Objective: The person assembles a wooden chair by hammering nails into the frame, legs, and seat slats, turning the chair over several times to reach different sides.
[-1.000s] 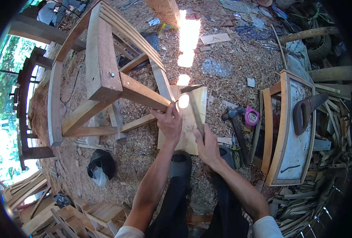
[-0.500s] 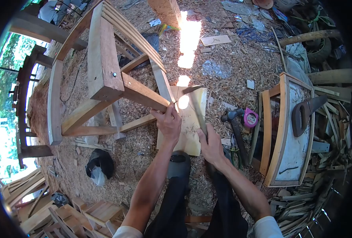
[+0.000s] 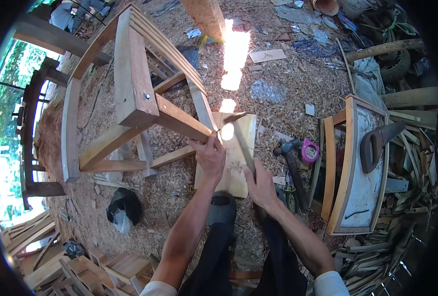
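A wooden chair frame (image 3: 134,74) lies tipped on the ground at the left. At the joint where its rail (image 3: 184,121) meets a leg, my left hand (image 3: 211,160) is pinched around a thin dark nail (image 3: 218,130), its fingers touching the wood. My right hand (image 3: 262,186) grips the handle of a hammer (image 3: 244,145), whose head is just right of the nail, apart from it. Beneath both hands, a flat pale board (image 3: 231,172) rests on the ground in front of my shoes.
Right of the board lie a second hammer (image 3: 293,160) and a pink tape measure (image 3: 309,150). A handsaw (image 3: 374,148) rests on a wood-framed panel (image 3: 359,197). Scrap wood (image 3: 381,271) fills the lower right. A black bag (image 3: 124,207) sits at left; a person (image 3: 63,15) is far back.
The hammer head has come slightly left and down, closer to the nail. My left hand keeps its place at the joint. The whole view has shifted a little.
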Available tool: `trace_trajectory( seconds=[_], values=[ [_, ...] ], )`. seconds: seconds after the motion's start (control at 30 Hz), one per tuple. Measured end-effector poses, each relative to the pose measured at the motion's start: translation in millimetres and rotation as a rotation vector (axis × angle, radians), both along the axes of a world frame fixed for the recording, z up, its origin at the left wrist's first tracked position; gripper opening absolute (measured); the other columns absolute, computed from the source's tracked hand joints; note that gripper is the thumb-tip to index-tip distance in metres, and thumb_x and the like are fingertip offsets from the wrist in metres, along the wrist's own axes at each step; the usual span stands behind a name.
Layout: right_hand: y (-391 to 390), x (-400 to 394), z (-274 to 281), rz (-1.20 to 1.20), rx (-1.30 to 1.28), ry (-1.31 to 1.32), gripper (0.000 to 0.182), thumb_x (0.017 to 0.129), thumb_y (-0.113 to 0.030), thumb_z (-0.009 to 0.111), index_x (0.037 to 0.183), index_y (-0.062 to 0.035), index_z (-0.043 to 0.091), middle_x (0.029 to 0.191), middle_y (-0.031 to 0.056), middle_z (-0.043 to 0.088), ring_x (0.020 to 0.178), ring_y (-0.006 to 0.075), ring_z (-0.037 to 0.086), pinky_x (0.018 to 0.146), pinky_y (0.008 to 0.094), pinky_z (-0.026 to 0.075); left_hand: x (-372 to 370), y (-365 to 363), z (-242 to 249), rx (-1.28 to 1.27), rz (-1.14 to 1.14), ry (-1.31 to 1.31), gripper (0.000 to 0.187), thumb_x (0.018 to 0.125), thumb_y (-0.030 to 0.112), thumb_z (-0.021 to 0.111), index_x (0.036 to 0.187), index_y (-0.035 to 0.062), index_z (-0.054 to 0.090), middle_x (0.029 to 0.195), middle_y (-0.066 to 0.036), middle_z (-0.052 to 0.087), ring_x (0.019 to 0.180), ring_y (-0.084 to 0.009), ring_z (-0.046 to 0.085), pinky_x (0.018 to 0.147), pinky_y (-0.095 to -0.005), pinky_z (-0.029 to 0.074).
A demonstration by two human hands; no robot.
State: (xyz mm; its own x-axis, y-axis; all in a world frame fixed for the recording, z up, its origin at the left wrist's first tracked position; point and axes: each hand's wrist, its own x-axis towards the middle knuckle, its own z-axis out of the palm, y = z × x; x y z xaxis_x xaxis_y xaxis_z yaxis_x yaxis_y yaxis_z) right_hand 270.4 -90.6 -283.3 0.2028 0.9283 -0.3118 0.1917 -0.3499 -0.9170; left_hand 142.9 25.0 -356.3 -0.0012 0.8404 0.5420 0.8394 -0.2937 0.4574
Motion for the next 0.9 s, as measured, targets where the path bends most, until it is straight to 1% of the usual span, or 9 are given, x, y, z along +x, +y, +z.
trace_trajectory(
  seconds=[0.1,0.2,0.3,0.43,0.53,0.63,0.73,0.87,0.9],
  values=[
    [-4,-16,-13,-0.188,0.186,-0.011,0.022,0.096,-0.021,0.048,0.099,0.0001,0.043,0.062,0.0268,0.053,0.064,0.0488,0.057,0.055,0.0512,0.041,0,-5,1,-0.007,0.005,0.001,0.02,0.08,0.005,0.065,0.098,0.0127,0.068,0.109,-0.03,0.04,0.075,-0.0436,0.062,0.057,-0.0442,0.054],
    [-1,-9,-7,0.077,0.021,-0.043,0.021,0.095,-0.02,0.048,0.101,0.0,0.043,0.062,0.0272,0.053,0.065,0.0492,0.057,0.056,0.0519,0.041,1,-1,3,0.009,-0.002,0.025,0.02,0.08,0.005,0.065,0.098,0.0118,0.068,0.109,-0.029,0.04,0.076,-0.0436,0.062,0.057,-0.0445,0.054],
    [1,-6,10,-0.14,0.101,0.064,0.021,0.094,-0.018,0.049,0.101,0.0003,0.043,0.062,0.0282,0.053,0.066,0.0497,0.057,0.057,0.0528,0.041,2,-3,3,0.001,0.015,0.028,0.019,0.08,0.005,0.065,0.098,0.0112,0.067,0.109,-0.029,0.04,0.078,-0.0441,0.062,0.057,-0.0446,0.054],
    [0,-7,-14,0.105,0.01,-0.137,0.021,0.094,-0.018,0.048,0.102,-0.0001,0.043,0.063,0.0268,0.054,0.065,0.0474,0.058,0.055,0.0495,0.042,4,0,6,0.017,-0.006,0.02,0.019,0.08,0.006,0.065,0.098,0.0122,0.067,0.108,-0.03,0.04,0.079,-0.0454,0.061,0.057,-0.0456,0.054],
    [-3,2,-5,-0.071,0.067,0.014,0.022,0.094,-0.02,0.048,0.102,0.0001,0.043,0.067,0.0277,0.055,0.069,0.0493,0.057,0.057,0.0498,0.042,3,-1,1,-0.014,0.034,0.013,0.018,0.08,0.007,0.064,0.097,0.0138,0.067,0.108,-0.029,0.041,0.078,-0.0451,0.061,0.057,-0.0461,0.053],
    [-3,-11,-1,-0.26,0.131,0.043,0.023,0.094,-0.021,0.048,0.102,0.0,0.043,0.067,0.026,0.055,0.068,0.0457,0.059,0.058,0.0487,0.042,3,-4,-2,-0.024,0.061,0.051,0.018,0.08,0.008,0.064,0.097,0.0141,0.067,0.109,-0.028,0.042,0.078,-0.0443,0.061,0.057,-0.0456,0.053],
    [4,-7,-13,0.085,-0.014,-0.147,0.021,0.096,-0.02,0.047,0.101,-0.0001,0.044,0.066,0.025,0.055,0.066,0.0434,0.059,0.056,0.0463,0.042,4,0,-2,-0.053,0.046,0.003,0.018,0.08,0.009,0.064,0.098,0.014,0.066,0.109,-0.027,0.042,0.078,-0.0439,0.061,0.058,-0.0457,0.053],
    [-1,-11,8,-0.18,0.034,0.113,0.022,0.095,-0.02,0.048,0.1,0.0,0.043,0.07,0.0293,0.056,0.071,0.0509,0.056,0.058,0.0506,0.042,5,-2,0,-0.013,0.051,0.031,0.02,0.079,0.008,0.065,0.098,0.013,0.065,0.109,-0.027,0.042,0.079,-0.0437,0.061,0.06,-0.046,0.052],
    [-4,-18,-12,-0.191,0.12,0.038,0.022,0.095,-0.021,0.049,0.1,-0.0002,0.044,0.066,0.0266,0.055,0.066,0.0472,0.058,0.057,0.0487,0.042,5,-3,1,-0.005,0.047,0.035,0.02,0.079,0.007,0.065,0.098,0.013,0.065,0.109,-0.027,0.042,0.079,-0.0438,0.061,0.06,-0.0459,0.052]
  ],
)
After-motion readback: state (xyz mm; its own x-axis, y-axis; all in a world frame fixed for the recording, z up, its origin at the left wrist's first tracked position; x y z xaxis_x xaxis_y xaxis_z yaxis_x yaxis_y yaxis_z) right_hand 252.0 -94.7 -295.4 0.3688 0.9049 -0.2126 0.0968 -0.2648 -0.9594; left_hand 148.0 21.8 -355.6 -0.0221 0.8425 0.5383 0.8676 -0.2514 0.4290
